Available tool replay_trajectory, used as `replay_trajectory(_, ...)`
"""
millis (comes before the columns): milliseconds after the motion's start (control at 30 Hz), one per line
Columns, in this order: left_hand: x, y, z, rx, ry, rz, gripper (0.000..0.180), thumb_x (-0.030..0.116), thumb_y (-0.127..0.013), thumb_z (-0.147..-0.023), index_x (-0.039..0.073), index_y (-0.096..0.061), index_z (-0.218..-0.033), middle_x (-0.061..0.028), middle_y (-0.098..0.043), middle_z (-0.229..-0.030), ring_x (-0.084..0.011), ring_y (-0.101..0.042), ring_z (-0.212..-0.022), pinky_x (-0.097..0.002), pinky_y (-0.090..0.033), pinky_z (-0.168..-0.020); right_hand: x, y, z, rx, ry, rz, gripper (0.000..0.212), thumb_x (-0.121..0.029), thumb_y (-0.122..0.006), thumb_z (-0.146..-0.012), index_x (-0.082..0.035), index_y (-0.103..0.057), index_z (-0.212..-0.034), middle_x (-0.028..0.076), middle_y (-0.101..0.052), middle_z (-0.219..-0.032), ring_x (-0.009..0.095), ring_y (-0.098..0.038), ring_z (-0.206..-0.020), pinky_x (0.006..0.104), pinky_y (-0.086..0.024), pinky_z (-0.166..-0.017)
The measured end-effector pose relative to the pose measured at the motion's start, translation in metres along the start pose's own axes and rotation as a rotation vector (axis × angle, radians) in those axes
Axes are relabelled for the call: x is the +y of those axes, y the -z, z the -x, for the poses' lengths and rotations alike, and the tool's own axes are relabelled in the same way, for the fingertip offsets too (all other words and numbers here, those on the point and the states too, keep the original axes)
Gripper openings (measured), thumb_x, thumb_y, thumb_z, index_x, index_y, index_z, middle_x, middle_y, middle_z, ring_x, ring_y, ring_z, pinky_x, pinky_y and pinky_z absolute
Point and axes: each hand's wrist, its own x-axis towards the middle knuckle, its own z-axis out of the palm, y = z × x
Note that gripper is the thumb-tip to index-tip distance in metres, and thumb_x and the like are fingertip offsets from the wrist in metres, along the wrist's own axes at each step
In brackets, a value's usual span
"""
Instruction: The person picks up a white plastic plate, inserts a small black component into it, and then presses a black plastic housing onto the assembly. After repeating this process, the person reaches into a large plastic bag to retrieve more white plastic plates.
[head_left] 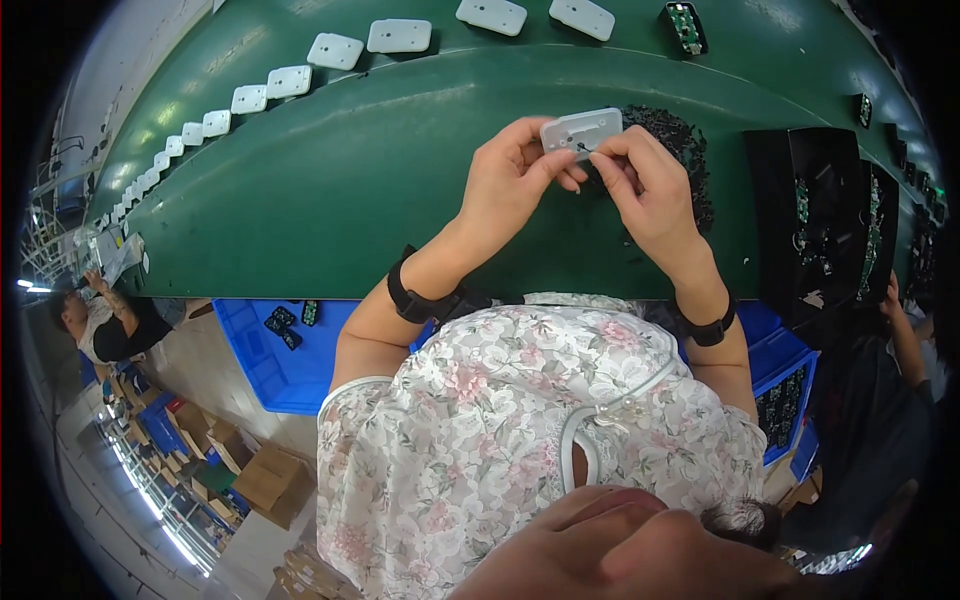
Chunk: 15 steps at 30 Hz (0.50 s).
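My left hand grips a pale white plastic cover by its left end, thumb and fingers closed on it, holding it up off the green bench. The cover is a rounded rectangle with small holes and raised features. My right hand is closed in a pinch at the cover's lower edge, where a tiny black part shows at the fingertips. Its exact shape is too small to tell. Just beyond my right hand lies a heap of small black parts, spread loosely on the bench.
A row of white covers curves along the green bench's far side. A black case with a circuit board lies far right. Black trays with boards stand right. A blue bin sits below the near edge. Other people are at both sides.
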Motion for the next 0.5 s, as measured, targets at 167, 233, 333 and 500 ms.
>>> replay_trajectory(167, -0.0106, 0.0028, 0.0021, 0.016, -0.140, -0.107, 0.008, -0.003, -0.057, -0.089, -0.007, -0.059, -0.096, -0.0090, -0.060, -0.091, -0.0171, -0.067, -0.076, -0.0255, -0.055, -0.067, -0.0077, -0.0009, -0.0079, -0.063, -0.021, 0.074, 0.008, -0.005, -0.063, -0.084, -0.001, -0.055, -0.083, 0.009, -0.054, -0.075, 0.021, -0.053, -0.059, 0.0318, -0.042, -0.054)
replay_trajectory(233, -0.0101, 0.0030, 0.0024, 0.016, -0.161, -0.143, 0.007, -0.004, -0.057, -0.088, -0.007, -0.059, -0.095, -0.0091, -0.059, -0.092, -0.0175, -0.067, -0.076, -0.0255, -0.055, -0.067, -0.0087, -0.0014, -0.0088, -0.051, -0.064, -0.043, 0.007, -0.002, -0.063, -0.085, 0.000, -0.056, -0.086, 0.003, -0.050, -0.075, 0.008, -0.040, -0.055, 0.0238, -0.033, -0.050)
replay_trajectory(333, -0.0101, 0.0018, 0.0036, 0.023, -0.211, -0.197, 0.006, -0.004, -0.058, -0.088, -0.006, -0.059, -0.094, -0.0093, -0.059, -0.092, -0.0175, -0.067, -0.075, -0.0255, -0.055, -0.065, -0.0082, -0.0018, -0.0087, -0.072, -0.071, -0.035, 0.008, -0.003, -0.064, -0.085, 0.000, -0.056, -0.087, 0.002, -0.050, -0.074, 0.008, -0.040, -0.055, 0.0230, -0.033, -0.050)
replay_trajectory(500, -0.0093, -0.0017, 0.0068, 0.021, -0.419, -0.386, 0.005, -0.003, -0.060, -0.087, -0.005, -0.059, -0.092, -0.0093, -0.058, -0.091, -0.0161, -0.065, -0.069, -0.0251, -0.053, -0.059, -0.0004, -0.0082, -0.0043, -0.052, -0.268, -0.247, 0.009, -0.003, -0.065, -0.084, -0.001, -0.056, -0.085, 0.002, -0.050, -0.073, 0.008, -0.043, -0.056, 0.0221, -0.034, -0.050)
